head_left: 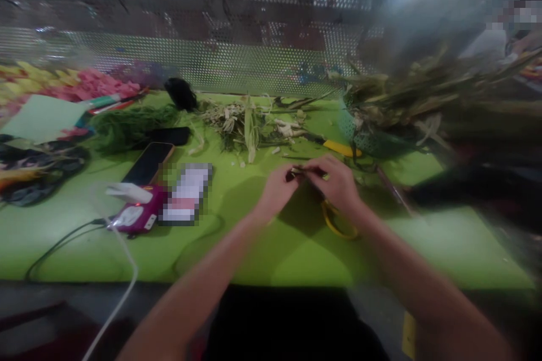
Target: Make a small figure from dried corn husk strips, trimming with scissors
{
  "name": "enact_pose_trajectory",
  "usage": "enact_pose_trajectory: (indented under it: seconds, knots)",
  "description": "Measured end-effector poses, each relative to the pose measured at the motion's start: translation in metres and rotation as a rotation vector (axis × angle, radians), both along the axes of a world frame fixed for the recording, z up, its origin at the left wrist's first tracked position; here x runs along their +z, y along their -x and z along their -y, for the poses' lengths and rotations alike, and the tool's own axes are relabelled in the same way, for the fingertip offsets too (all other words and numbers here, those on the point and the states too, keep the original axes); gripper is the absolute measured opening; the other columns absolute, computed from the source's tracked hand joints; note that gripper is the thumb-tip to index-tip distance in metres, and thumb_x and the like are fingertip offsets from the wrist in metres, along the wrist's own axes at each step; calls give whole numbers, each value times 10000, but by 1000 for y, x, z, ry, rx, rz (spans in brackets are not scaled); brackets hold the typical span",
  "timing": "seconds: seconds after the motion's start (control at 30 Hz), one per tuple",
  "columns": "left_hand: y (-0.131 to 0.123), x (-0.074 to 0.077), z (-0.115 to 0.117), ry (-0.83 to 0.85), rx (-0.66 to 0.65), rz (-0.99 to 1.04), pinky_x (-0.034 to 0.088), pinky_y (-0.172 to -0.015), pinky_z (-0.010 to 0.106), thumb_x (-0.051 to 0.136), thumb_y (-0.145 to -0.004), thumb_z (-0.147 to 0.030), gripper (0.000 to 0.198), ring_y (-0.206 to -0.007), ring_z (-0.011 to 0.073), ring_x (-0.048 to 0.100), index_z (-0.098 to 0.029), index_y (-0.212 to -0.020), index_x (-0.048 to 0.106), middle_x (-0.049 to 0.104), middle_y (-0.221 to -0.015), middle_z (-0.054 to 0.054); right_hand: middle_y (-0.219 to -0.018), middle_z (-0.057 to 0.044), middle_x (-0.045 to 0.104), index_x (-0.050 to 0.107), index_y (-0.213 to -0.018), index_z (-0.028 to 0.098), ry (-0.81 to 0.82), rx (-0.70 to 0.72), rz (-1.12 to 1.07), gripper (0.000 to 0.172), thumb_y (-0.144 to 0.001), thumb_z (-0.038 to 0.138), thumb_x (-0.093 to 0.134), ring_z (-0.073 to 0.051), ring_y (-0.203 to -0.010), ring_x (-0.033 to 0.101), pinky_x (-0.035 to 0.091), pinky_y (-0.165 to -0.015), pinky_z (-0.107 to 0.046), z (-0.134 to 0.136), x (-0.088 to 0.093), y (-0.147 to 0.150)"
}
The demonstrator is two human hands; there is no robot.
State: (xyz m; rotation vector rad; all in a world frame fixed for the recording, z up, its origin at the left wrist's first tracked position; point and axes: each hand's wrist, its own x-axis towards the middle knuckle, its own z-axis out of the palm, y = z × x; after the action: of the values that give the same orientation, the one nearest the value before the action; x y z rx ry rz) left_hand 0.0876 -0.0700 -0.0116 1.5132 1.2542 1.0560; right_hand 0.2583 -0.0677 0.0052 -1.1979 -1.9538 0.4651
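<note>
Both hands meet over the green table, fingertips pinched close together. My left hand (279, 187) is closed on a small piece of plant (298, 170), dark with a pale end; its exact kind is too blurred to tell. From the other side, my right hand (336, 181) pinches the same piece. Under the right wrist shows a yellow loop handle (339, 224), likely of scissors, mostly hidden. Beyond the hands lies a heap of dry leaves and plant scraps (237, 124). A yellow-handled tool (344, 148) rests just past the right hand.
Dried stalks and leaves (398, 90) overflow a green perforated basket (349, 124) at the right. On the left are a dark phone (148, 164), a lit phone (186, 194), a purple power socket (144, 211) with cables, and green netting (127, 127). A perforated metal panel (203, 62) stands behind.
</note>
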Motion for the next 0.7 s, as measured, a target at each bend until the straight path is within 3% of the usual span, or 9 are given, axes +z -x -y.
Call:
enact_pose_trajectory:
  seconds: [0.17, 0.3, 0.4, 0.47, 0.57, 0.63, 0.7]
  knots:
    - [2, -8, -2, 69, -21, 103, 435, -798, 319, 622, -832, -283, 167, -842, 179, 588, -188, -955, 683, 700, -935, 47, -817, -23, 648, 664, -857, 215, 102, -58, -191, 64, -823, 265, 641, -177, -765, 591, 487, -726, -310, -4, -1, -1]
    - [5, -11, -3, 129, -4, 165, 417, -714, 287, 612, -841, -325, 185, -742, 144, 547, -184, -953, 655, 664, -863, 29, -694, 33, 578, 587, -793, 204, 352, -80, -493, 121, -764, 289, 669, -117, -600, 533, 455, -615, -263, -12, -2, -2]
    - [6, -7, -5, 119, -6, 167, 402, -691, 281, 613, -836, -328, 168, -703, 135, 529, -177, -905, 645, 639, -803, 14, -660, 46, 558, 573, -774, 201, 451, -70, -586, 165, -724, 307, 689, -106, -553, 524, 450, -573, -252, -17, -6, -3]
    - [8, -5, -6, 111, 12, 147, 394, -681, 281, 618, -830, -323, 158, -682, 130, 521, -172, -867, 640, 632, -777, 11, -706, 36, 586, 594, -818, 196, 482, -66, -552, 192, -715, 323, 696, -105, -549, 535, 457, -558, -252, -21, -9, -6]
    - [12, -4, -10, 108, 59, 115, 376, -661, 278, 625, -820, -314, 144, -644, 124, 508, -171, -819, 637, 611, -713, 1, -984, -24, 667, 636, -989, 201, 453, -52, -411, 301, -721, 322, 703, -102, -581, 551, 489, -572, -275, -25, -10, -16]
    - [16, -5, -13, 111, 80, 110, 374, -659, 278, 635, -812, -316, 141, -632, 123, 508, -175, -803, 634, 602, -690, -6, -1166, -61, 647, 638, -1105, 220, 375, -81, -297, 383, -739, 313, 699, -108, -606, 557, 509, -590, -300, -25, -3, -25]
    - [20, -7, -15, 100, 95, 102, 376, -661, 279, 640, -806, -313, 136, -634, 125, 513, -179, -787, 624, 602, -687, -7, -1196, -77, 641, 642, -1154, 232, 280, -126, -154, 389, -776, 313, 682, -131, -643, 580, 516, -618, -319, -20, 10, -32]
